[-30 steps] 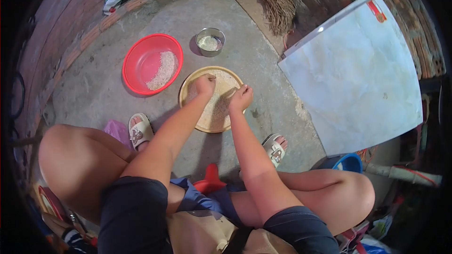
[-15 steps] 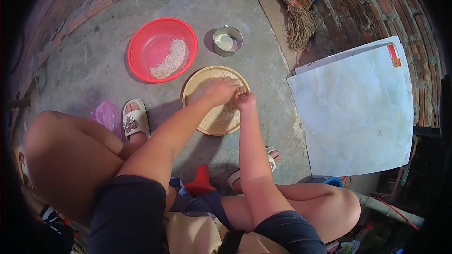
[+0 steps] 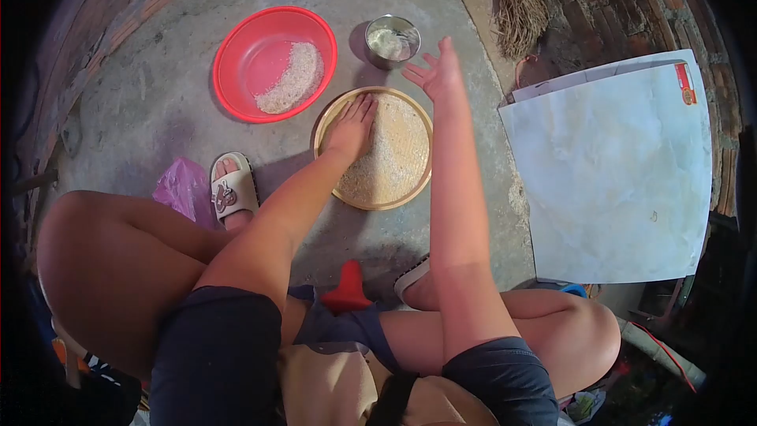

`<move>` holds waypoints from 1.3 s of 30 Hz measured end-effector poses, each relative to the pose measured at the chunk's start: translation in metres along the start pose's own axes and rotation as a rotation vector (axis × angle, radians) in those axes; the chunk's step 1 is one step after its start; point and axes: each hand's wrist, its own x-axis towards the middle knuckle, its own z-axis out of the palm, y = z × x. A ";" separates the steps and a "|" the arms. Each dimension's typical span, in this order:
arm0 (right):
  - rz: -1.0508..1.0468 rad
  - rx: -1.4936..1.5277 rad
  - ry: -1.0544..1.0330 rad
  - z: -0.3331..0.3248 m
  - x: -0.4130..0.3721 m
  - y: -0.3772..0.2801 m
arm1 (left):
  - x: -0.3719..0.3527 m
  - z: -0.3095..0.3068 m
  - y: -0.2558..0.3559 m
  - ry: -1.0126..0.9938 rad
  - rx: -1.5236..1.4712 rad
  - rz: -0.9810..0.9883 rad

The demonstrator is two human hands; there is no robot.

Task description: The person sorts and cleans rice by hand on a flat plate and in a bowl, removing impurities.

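A round woven tray with a wooden rim lies on the floor, grains spread thinly over it. My left hand rests flat on the tray's left part, fingers spread over the grains. Raised beyond the tray's upper right edge, my right hand has its fingers apart and holds nothing. It is close to a metal bowl with some pale contents. To the left, a red basin holds a heap of white grains.
A large white sheet lies at the right by the brick wall. A straw broom is at the upper right. A pink plastic bag lies beside my left slipper. Something red is between my legs.
My hands were close together over the tray and are now apart. The left one has moved to the tray's left side, the right one up and outward. The view has shifted slightly.
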 end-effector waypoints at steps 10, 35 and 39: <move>-1.243 -1.470 0.229 -0.129 -0.014 0.168 | 0.010 -0.012 -0.021 -0.115 0.068 0.085; -1.194 -1.566 0.229 -0.176 -0.070 0.186 | 0.020 -0.028 -0.005 -0.270 -0.025 -0.009; -1.166 -1.610 0.131 -0.158 -0.085 0.206 | 0.017 -0.020 -0.009 -0.241 0.023 0.065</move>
